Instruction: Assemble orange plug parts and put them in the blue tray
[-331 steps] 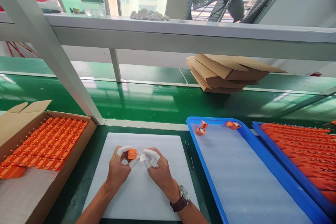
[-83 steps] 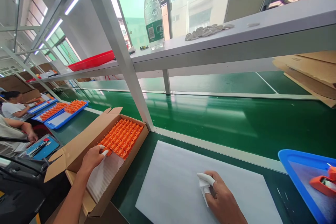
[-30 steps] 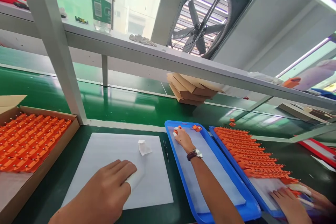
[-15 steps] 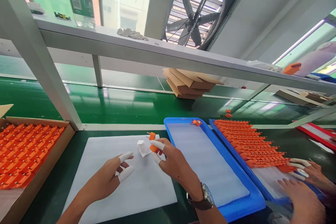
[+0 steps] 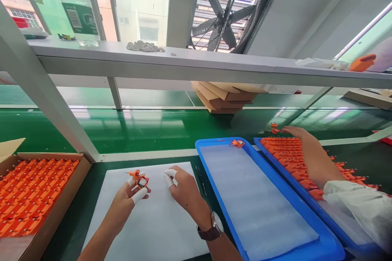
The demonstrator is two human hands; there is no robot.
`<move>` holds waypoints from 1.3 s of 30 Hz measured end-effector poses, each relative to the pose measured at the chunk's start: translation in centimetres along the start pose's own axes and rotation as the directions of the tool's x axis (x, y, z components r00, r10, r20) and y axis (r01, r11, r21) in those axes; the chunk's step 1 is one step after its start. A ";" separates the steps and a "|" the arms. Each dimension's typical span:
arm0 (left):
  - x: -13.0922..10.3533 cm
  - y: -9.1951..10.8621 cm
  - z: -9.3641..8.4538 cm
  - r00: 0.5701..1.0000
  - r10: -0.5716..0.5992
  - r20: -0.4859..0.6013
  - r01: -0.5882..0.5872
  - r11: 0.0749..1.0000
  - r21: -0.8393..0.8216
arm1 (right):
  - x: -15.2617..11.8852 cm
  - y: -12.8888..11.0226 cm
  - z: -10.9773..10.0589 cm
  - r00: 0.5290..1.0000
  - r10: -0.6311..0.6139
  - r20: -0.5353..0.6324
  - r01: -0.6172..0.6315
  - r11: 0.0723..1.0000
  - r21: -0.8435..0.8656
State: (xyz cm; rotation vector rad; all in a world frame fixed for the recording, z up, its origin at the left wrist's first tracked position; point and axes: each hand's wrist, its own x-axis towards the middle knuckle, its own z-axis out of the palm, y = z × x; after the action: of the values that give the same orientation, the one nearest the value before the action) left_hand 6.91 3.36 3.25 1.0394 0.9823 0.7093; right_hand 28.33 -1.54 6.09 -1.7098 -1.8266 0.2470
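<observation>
Over the white sheet (image 5: 159, 220), my left hand (image 5: 127, 197) grips an orange plug housing (image 5: 140, 179) between its fingers; its pins point left and its open side shows a dark inside. White finger covers are on the thumb and fingers. To its right, my right hand (image 5: 185, 189), also in white finger covers, has thumb and forefinger curled close together. Whatever may be between those fingertips is too small or hidden to make out. The two hands are apart.
A carton of orange plug parts (image 5: 36, 195) stands at left. At right are a blue tray (image 5: 228, 216) with one orange plug (image 5: 237, 143) and another tray (image 5: 289, 183) full of orange parts. A co-worker's arm (image 5: 318, 163) reaches over it. Dark thin tools (image 5: 201, 180) lie beside the sheet.
The orange plug housing has passed from my right hand to my left. The small white piece on the sheet is no longer visible. A co-worker's arm now reaches across the far tray.
</observation>
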 end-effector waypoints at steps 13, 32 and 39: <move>2.0 -3.4 0.5 0.996 0.007 0.086 -0.009 1.000 0.029 | -0.8 6.1 6.1 0.994 -0.038 0.103 0.047 0.996 -0.082; 1.8 -3.0 0.3 0.973 0.062 0.222 -0.078 0.995 0.064 | -0.8 4.7 6.1 0.988 -0.134 -0.078 0.153 0.928 0.341; 1.7 -2.8 0.0 0.975 0.129 0.182 -0.129 0.992 -0.015 | -0.7 6.6 5.2 0.994 -0.088 0.062 0.085 0.995 0.054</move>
State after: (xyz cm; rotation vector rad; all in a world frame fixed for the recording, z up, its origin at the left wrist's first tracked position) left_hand 7.70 3.76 0.09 1.1518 0.7605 0.7078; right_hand 30.98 0.16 -1.72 -1.6005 -1.9190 0.3133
